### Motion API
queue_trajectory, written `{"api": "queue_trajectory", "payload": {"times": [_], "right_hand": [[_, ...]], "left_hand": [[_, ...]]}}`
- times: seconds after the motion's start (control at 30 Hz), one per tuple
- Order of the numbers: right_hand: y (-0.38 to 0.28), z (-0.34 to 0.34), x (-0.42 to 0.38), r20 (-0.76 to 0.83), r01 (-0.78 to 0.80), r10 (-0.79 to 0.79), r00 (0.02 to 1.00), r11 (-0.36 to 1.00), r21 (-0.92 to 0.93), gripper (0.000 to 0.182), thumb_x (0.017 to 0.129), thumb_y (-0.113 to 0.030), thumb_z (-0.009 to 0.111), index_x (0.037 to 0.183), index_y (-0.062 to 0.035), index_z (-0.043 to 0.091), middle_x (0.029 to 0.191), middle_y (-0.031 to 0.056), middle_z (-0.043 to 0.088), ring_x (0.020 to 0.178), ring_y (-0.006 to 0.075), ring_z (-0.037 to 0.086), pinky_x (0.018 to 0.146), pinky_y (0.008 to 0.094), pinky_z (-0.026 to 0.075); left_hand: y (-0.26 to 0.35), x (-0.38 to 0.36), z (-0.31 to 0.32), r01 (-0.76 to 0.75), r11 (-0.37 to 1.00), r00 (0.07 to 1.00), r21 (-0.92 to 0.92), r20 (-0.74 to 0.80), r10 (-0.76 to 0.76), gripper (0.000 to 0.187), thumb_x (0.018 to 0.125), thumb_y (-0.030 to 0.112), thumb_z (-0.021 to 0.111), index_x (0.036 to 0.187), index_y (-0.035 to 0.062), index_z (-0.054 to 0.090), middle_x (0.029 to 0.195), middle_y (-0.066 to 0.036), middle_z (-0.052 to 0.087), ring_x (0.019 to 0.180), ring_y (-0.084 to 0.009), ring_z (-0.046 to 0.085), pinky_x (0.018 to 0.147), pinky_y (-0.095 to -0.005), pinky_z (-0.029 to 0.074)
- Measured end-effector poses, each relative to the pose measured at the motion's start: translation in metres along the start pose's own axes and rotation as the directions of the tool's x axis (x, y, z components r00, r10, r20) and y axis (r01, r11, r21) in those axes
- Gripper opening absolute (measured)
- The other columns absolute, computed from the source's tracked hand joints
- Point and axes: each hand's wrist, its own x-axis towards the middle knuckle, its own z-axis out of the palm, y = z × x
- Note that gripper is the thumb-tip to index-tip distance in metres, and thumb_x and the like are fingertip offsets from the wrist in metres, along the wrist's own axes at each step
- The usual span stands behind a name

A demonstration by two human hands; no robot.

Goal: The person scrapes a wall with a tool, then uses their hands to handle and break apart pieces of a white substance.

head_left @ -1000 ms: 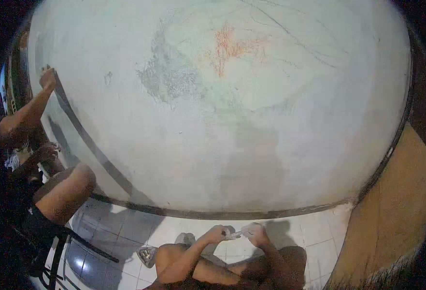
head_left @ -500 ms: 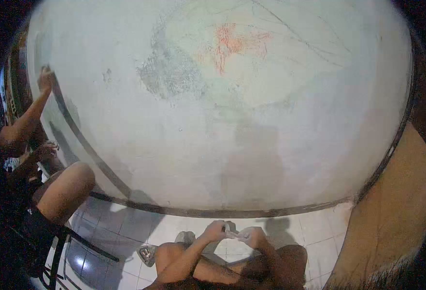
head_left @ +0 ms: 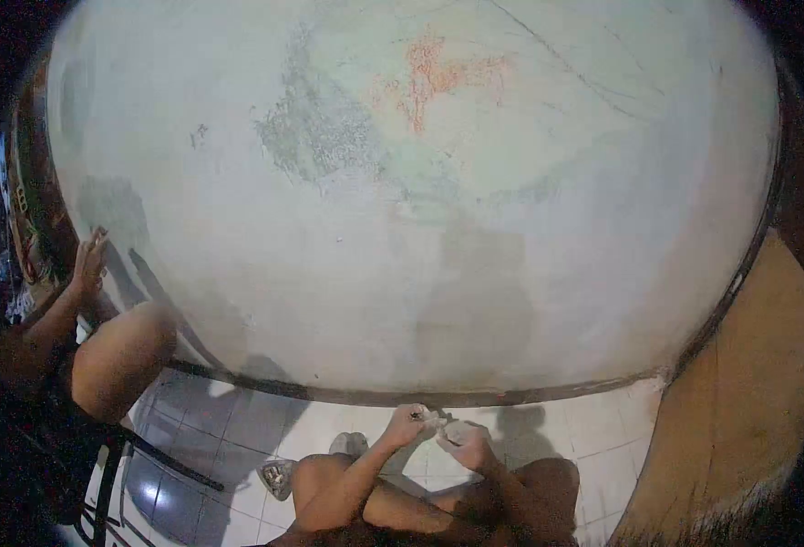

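My left hand (head_left: pixel 407 426) is above my crossed legs, its fingers closed on a small whitish piece (head_left: pixel 432 419). Beside it, my right hand (head_left: pixel 471 450) is closed round a pale, flat piece (head_left: pixel 459 430) that looks like folded paper or cloth. Both pieces are too small in view to tell their exact kind, and their edges nearly meet between my fingers. In front stands a large whitish wall (head_left: pixel 365 292) with a grey rough patch, a pale green area and orange-red marks. My hands are apart from it.
At the left, another person's hand (head_left: pixel 90 264) is raised near the wall, above a bent knee (head_left: pixel 128 356). A dark metal chair frame (head_left: pixel 174 465) stands there. A shoe-like grey item (head_left: pixel 277 479) lies on the tiled floor (head_left: pixel 603 438). A brown panel (head_left: pixel 739 365) is at right.
My hands have shifted slightly, the left one upward, and the pale pieces are turned differently between them. The other person's raised hand has come down from higher on the wall.
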Motion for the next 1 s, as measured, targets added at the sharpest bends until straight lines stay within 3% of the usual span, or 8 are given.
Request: {"api": "queue_trajectory", "payload": {"times": [0.27, 0.33, 0.4, 0.47, 0.63, 0.8, 0.93, 1.0], "right_hand": [[-0.039, -0.034, 0.015, -0.214, -0.039, 0.037, 0.976, 0.999, -0.005, 0.01, 0.076, -0.012, 0.062, 0.073, -0.0023, 0.06, 0.061, 0.0111, 0.054, 0.06, 0.0267, 0.056, 0.057, 0.0329, 0.045], [-0.029, -0.05, 0.03, -0.318, -0.162, 0.183, 0.93, 0.982, 0.093, 0.011, 0.077, -0.011, 0.059, 0.076, 0.0001, 0.059, 0.066, 0.0127, 0.056, 0.064, 0.0257, 0.057, 0.061, 0.0328, 0.045], [0.014, -0.069, 0.047, -0.324, 0.115, -0.158, 0.933, 0.982, -0.149, 0.016, 0.077, -0.01, 0.059, 0.089, 0.0009, 0.058, 0.078, 0.0125, 0.06, 0.072, 0.0241, 0.059, 0.067, 0.0328, 0.047], [-0.102, -0.119, 0.072, -0.29, -0.304, 0.349, 0.891, 0.934, 0.19, 0.027, 0.078, -0.01, 0.061, 0.102, 0.0, 0.055, 0.085, 0.0092, 0.061, 0.079, 0.0208, 0.059, 0.069, 0.0316, 0.047], [-0.171, -0.156, 0.141, -0.72, 0.264, 0.083, 0.689, 0.897, 0.355, 0.04, 0.078, -0.005, 0.065, 0.113, 0.0024, 0.047, 0.086, 0.0095, 0.061, 0.077, 0.0147, 0.059, 0.067, 0.0272, 0.048], [-0.19, -0.172, 0.203, -0.764, 0.341, 0.095, 0.638, 0.855, 0.391, 0.032, 0.077, -0.004, 0.067, 0.106, 0.002, 0.054, 0.084, 0.0102, 0.061, 0.079, 0.0144, 0.06, 0.068, 0.0267, 0.049], [-0.179, -0.17, 0.227, -0.892, 0.231, -0.055, 0.449, 0.971, 0.057, 0.017, 0.069, -0.006, 0.074, 0.082, -0.0013, 0.066, 0.084, 0.0096, 0.06, 0.08, 0.02, 0.059, 0.065, 0.029, 0.049], [-0.18, -0.17, 0.228, -0.863, 0.181, -0.429, 0.268, 0.902, -0.392, 0.02, 0.066, -0.005, 0.075, 0.084, -0.0015, 0.067, 0.093, 0.0118, 0.057, 0.085, 0.0229, 0.057, 0.068, 0.0329, 0.049]], "left_hand": [[0.03, 0.002, 0.017, -0.09, 0.984, 0.996, -0.152, -0.033, 0.086, 0.023, 0.079, 0.021, 0.068, 0.071, 0.0027, 0.058, 0.066, 0.002, 0.054, 0.063, -0.0053, 0.046, 0.059, -0.0237, 0.041], [0.034, 0.008, 0.013, 0.2, 0.943, 0.979, -0.265, 0.011, -0.204, 0.021, 0.083, 0.018, 0.065, 0.072, 0.0011, 0.062, 0.07, -0.001, 0.058, 0.068, -0.0075, 0.052, 0.068, -0.025, 0.044], [0.02, 0.011, 0.011, 0.07, 0.993, 0.997, -0.095, -0.006, -0.07, 0.03, 0.084, 0.026, 0.062, 0.065, 0.0048, 0.053, 0.064, 0.003, 0.051, 0.061, -0.0056, 0.045, 0.058, -0.0227, 0.039], [0.001, 0.013, 0.011, -0.019, 0.999, 0.998, 0.036, 0.064, 0.016, 0.035, 0.084, 0.027, 0.063, 0.06, 0.0055, 0.05, 0.062, 0.002, 0.05, 0.06, -0.0059, 0.045, 0.056, -0.0243, 0.039], [0.019, 0.003, 0.015, -0.114, 0.967, 0.98, 0.227, 0.183, 0.073, 0.036, 0.08, 0.033, 0.065, 0.061, 0.0046, 0.053, 0.061, -0.006, 0.054, 0.057, -0.0144, 0.05, 0.056, -0.0296, 0.041], [-0.01, 0.008, 0.011, -0.206, 0.903, 0.93, 0.376, 0.363, 0.061, 0.042, 0.08, 0.047, 0.057, 0.072, 0.0055, 0.057, 0.073, -0.016, 0.059, 0.071, -0.0319, 0.057, 0.065, -0.0398, 0.045], [-0.012, 0.01, 0.012, -0.196, 0.876, 0.935, 0.441, 0.353, 0.032, 0.044, 0.081, 0.048, 0.054, 0.074, 0.0044, 0.056, 0.078, -0.017, 0.059, 0.078, -0.0338, 0.056, 0.069, -0.0419, 0.044], [0.005, 0.005, 0.01, -0.193, 0.882, 0.945, 0.43, 0.325, 0.049, 0.043, 0.082, 0.046, 0.053, 0.078, 0.0034, 0.055, 0.08, -0.018, 0.059, 0.079, -0.0353, 0.056, 0.07, -0.0425, 0.044]]}}
